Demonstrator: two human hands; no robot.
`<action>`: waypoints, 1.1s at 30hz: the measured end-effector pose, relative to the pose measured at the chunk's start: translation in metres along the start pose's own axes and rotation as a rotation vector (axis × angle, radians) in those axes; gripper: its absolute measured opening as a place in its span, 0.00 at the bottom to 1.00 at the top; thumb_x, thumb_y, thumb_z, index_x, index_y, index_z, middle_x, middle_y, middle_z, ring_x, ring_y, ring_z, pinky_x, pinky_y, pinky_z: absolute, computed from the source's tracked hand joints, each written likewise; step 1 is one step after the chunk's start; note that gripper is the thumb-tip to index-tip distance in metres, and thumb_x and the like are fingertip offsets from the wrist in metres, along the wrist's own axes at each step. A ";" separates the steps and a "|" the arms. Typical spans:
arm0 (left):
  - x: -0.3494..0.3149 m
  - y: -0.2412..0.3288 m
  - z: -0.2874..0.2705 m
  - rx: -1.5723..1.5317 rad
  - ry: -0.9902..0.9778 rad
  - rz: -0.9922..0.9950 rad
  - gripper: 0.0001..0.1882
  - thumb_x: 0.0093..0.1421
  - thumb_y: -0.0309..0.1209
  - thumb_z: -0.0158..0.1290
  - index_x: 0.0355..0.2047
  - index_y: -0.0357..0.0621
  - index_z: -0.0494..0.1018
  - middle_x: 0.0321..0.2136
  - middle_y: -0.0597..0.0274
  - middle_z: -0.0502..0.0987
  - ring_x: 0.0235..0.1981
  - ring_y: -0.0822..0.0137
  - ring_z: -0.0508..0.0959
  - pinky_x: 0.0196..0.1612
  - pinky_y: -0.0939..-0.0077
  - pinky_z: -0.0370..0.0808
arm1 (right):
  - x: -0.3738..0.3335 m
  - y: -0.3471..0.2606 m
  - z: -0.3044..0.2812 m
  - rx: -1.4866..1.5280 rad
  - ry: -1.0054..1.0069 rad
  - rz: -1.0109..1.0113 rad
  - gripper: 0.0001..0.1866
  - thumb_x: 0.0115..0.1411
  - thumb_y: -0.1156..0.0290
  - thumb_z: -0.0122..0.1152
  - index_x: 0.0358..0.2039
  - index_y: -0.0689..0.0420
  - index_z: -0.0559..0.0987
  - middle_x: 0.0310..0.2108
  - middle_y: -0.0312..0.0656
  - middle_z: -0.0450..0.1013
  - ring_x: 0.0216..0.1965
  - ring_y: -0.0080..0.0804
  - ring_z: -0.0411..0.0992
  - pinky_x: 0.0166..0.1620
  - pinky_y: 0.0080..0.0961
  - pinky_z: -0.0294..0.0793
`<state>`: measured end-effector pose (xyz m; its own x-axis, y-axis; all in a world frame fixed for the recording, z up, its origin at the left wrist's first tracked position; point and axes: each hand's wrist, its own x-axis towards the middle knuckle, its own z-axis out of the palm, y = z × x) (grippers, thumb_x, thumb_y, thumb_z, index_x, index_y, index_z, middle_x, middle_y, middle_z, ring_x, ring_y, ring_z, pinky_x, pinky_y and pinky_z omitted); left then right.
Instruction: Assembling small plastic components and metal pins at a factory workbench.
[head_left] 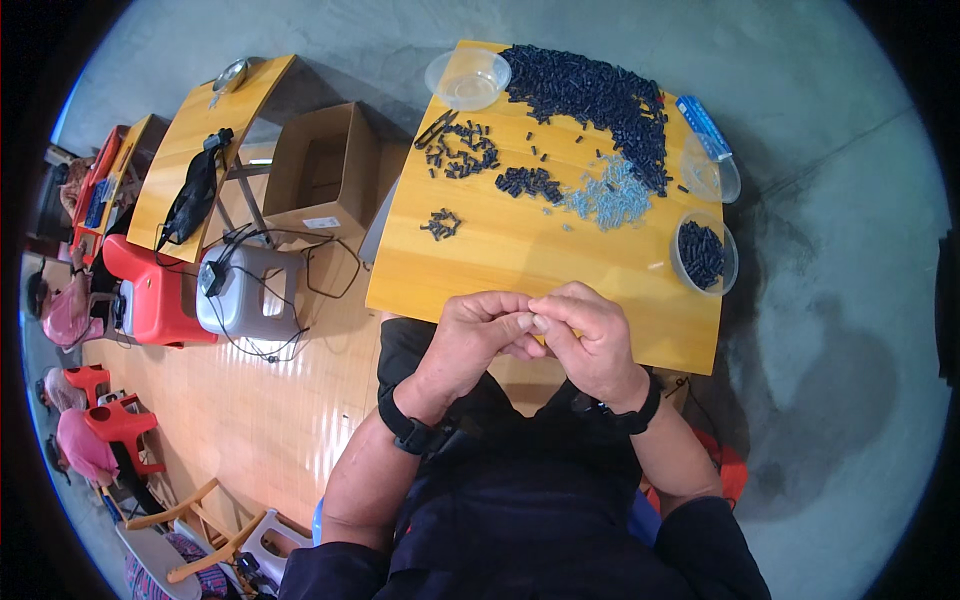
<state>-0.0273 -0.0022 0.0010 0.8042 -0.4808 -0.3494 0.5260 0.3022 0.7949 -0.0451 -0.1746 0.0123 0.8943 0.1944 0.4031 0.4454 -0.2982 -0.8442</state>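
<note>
My left hand point(478, 335) and my right hand point(590, 335) meet fingertip to fingertip over the near edge of the yellow wooden table point(450, 270). Both are closed in a pinch; whatever lies between the fingers is hidden or too small to make out. Beyond them is a heap of small light-blue pieces point(612, 198), with a cluster of short black cylindrical pieces point(528, 183) to its left. A large pile of black pieces point(590, 95) covers the far right part of the table. On the right, a clear round tub point(732, 262) holds more black pieces.
Black tweezers or snips point(436, 130) lie at the table's left edge, near loose black pieces point(462, 150). A clear bowl point(468, 80) stands at the far left corner, and a blue box point(704, 128) at the right edge. Left are a cardboard box point(322, 170) and a grey stool point(250, 290).
</note>
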 end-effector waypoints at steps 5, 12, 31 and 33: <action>0.002 -0.001 -0.005 0.041 -0.031 0.002 0.08 0.62 0.22 0.51 0.41 0.32 0.74 0.32 0.56 0.79 0.30 0.68 0.82 0.34 0.79 0.81 | -0.001 0.006 0.003 0.037 0.030 0.049 0.07 0.55 0.84 0.58 0.35 0.65 0.78 0.27 0.43 0.73 0.26 0.30 0.73 0.30 0.22 0.71; 0.003 0.008 -0.009 0.096 -0.022 0.028 0.08 0.61 0.22 0.52 0.39 0.30 0.75 0.32 0.58 0.79 0.30 0.70 0.81 0.36 0.80 0.79 | 0.004 0.007 0.006 0.154 0.029 0.234 0.05 0.55 0.84 0.57 0.33 0.65 0.77 0.28 0.42 0.74 0.26 0.27 0.73 0.29 0.20 0.70; 0.013 0.005 -0.031 0.032 0.041 0.001 0.05 0.61 0.23 0.53 0.36 0.32 0.75 0.30 0.62 0.78 0.30 0.72 0.80 0.35 0.81 0.78 | 0.038 0.031 0.011 0.106 -0.143 0.187 0.03 0.54 0.80 0.57 0.30 0.61 0.76 0.22 0.44 0.71 0.23 0.36 0.71 0.26 0.27 0.69; 0.020 -0.003 -0.038 0.060 0.070 0.035 0.05 0.61 0.23 0.53 0.37 0.34 0.75 0.29 0.61 0.79 0.30 0.72 0.80 0.34 0.80 0.78 | 0.044 0.060 0.016 0.165 -0.108 0.429 0.02 0.54 0.78 0.56 0.30 0.61 0.76 0.22 0.46 0.71 0.24 0.39 0.71 0.27 0.29 0.70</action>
<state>-0.0026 0.0190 -0.0272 0.8401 -0.4118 -0.3531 0.4817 0.2669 0.8347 0.0202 -0.1690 -0.0259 0.9824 0.1848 -0.0263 0.0157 -0.2223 -0.9749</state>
